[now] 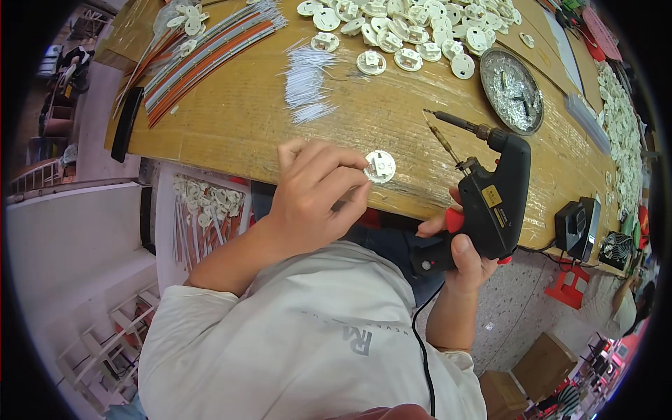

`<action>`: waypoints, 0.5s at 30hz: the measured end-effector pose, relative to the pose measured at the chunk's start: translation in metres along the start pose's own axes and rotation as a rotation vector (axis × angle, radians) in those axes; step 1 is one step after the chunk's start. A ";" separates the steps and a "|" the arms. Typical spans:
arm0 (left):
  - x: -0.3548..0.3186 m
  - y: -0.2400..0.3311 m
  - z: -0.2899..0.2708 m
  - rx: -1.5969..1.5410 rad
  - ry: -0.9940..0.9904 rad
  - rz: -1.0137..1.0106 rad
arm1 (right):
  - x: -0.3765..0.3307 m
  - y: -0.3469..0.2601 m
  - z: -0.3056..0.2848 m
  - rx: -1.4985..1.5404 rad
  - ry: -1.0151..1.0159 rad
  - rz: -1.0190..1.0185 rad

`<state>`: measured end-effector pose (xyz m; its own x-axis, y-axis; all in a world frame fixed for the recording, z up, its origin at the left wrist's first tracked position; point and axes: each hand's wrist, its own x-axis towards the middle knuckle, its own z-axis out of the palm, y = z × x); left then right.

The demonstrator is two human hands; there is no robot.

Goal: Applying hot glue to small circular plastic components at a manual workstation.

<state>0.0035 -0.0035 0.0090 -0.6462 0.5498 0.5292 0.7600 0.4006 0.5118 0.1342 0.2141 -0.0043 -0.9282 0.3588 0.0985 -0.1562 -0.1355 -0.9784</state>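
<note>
At the table's near edge, a round white plastic disc (381, 168) with raised clips lies on the wood. My left hand (315, 189) is closed, its fingertips pinching the disc's left edge. Wrapped around the handle of a black soldering gun (498, 203) with a red trigger is my right hand (467, 264). The gun's hot tip and its thin feed tube point up and left, over the table and apart from the disc. A bundle of thin white wires (306, 84) lies beyond my left hand.
Many similar white discs (441, 28) are heaped at the back. A round metal dish (488, 87) holds shiny scraps. Orange and white strips (210, 59) lie back left. A small fan (616, 248) stands far right; a bin (166, 231) of parts sits below the table at left.
</note>
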 end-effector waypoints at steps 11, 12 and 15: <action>0.016 -0.014 0.014 -0.169 -0.026 0.164 | 0.002 0.001 0.005 0.100 0.097 0.007; 0.019 -0.015 0.011 -0.059 -0.021 0.201 | 0.002 0.001 0.005 0.105 0.099 -0.006; 0.023 -0.010 0.006 0.103 -0.012 0.167 | 0.002 0.001 0.005 0.112 0.113 -0.019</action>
<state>-0.0182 0.0093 0.0120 -0.5103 0.6232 0.5926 0.8600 0.3754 0.3457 0.1306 0.2103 -0.0040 -0.8819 0.4630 0.0893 -0.2157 -0.2276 -0.9496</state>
